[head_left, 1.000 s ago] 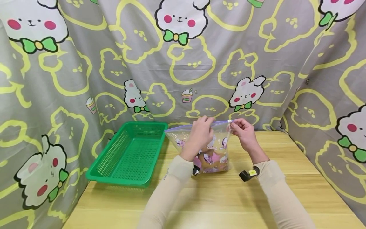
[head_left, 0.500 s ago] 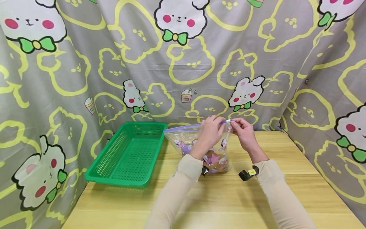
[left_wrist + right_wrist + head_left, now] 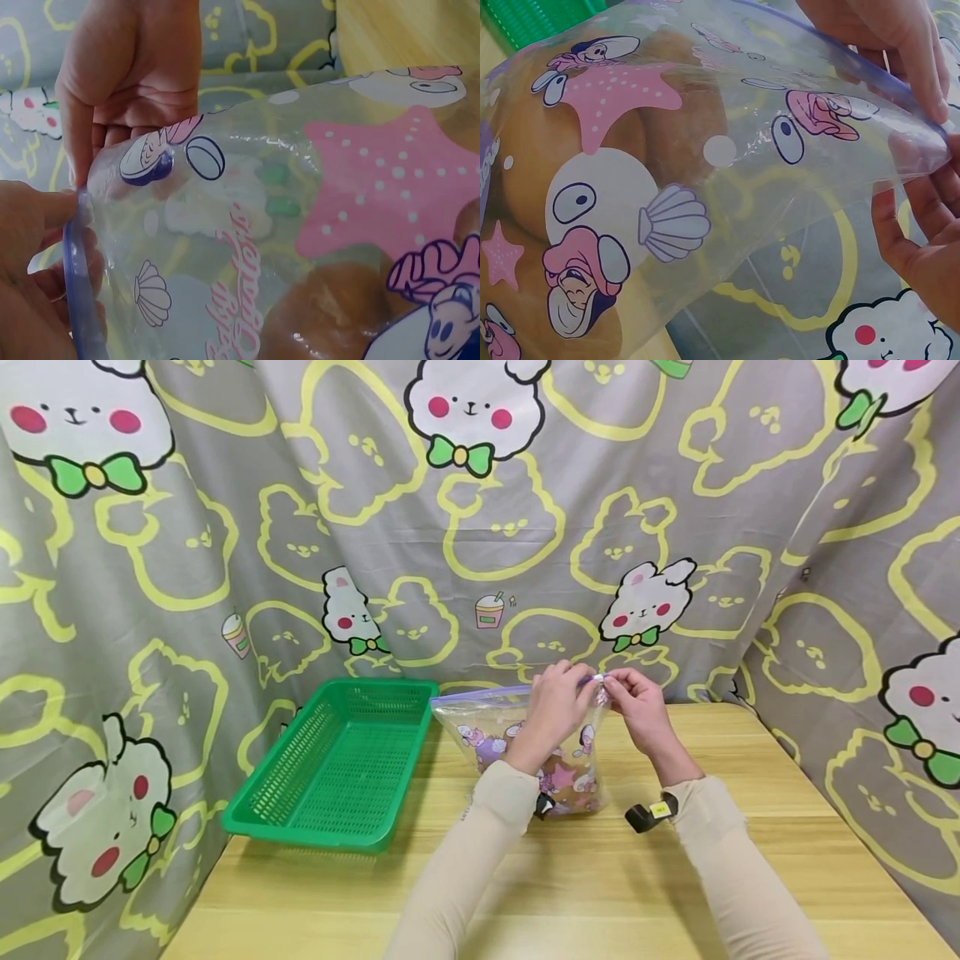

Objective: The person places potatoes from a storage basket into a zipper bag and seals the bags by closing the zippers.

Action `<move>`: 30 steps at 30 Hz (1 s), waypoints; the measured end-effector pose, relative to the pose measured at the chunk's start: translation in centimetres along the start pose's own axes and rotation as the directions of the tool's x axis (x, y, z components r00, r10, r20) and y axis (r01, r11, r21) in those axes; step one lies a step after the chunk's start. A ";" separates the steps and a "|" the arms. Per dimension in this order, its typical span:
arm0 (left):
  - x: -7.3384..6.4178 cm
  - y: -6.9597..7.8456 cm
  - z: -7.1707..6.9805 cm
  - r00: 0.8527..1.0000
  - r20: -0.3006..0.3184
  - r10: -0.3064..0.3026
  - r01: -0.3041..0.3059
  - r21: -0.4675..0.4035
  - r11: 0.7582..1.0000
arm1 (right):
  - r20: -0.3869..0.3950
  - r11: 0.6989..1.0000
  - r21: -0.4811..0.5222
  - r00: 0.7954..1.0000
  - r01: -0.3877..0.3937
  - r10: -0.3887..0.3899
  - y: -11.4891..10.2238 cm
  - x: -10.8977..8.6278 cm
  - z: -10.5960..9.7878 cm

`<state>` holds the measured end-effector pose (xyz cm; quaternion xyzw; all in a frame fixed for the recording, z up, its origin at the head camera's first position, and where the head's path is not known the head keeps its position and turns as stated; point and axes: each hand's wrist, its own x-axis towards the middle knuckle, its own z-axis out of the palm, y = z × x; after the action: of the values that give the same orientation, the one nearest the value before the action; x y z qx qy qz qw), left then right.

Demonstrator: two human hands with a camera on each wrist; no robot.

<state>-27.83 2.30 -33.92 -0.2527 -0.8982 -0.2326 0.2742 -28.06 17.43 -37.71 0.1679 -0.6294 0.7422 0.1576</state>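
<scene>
A clear zip-top bag (image 3: 480, 739), printed with pink starfish, shells and cartoon figures, stands upright on the table. Brown rounded contents (image 3: 319, 307) show through its film. Along its mouth runs a purple zip (image 3: 480, 696), with a small whitish slider (image 3: 598, 677) near the right corner. My left hand (image 3: 557, 703) pinches the zip close to that corner, fingers behind the mouth and thumb in front. My right hand (image 3: 639, 706) pinches the corner itself between thumb and fingers. In the right wrist view the fingertips of both hands almost meet there.
A green plastic basket (image 3: 322, 837) with slotted sides stands left of the bag. The wooden table (image 3: 600, 893) reaches back to a grey curtain (image 3: 525, 552) with cartoon prints. Black wrist cameras, such as the right one (image 3: 649, 817), stick out below the hands.
My left hand has slid right along the zip until it is beside the right hand at the corner. The right hand keeps its pinch and the basket has stayed put.
</scene>
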 end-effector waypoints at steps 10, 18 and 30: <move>-0.1 0.5 -0.1 1.000 0.028 -0.010 0.009 0.052 0.999 | -0.049 0.997 0.073 0.999 0.007 -0.003 -0.1 -0.1 0.5; -0.2 0.5 -0.2 1.000 -0.023 0.015 -0.013 0.081 0.997 | -0.059 0.993 0.118 0.998 0.016 -0.009 -0.3 -0.2 0.7; -0.1 0.4 0.0 1.000 -0.021 0.009 -0.009 0.025 1.000 | -0.075 1.000 0.007 0.997 0.014 -0.014 -0.1 -0.1 0.3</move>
<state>-27.55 2.54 -33.84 -0.2508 -0.8970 -0.2228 0.2878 -27.95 17.17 -37.66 0.1451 -0.6190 0.7493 0.1854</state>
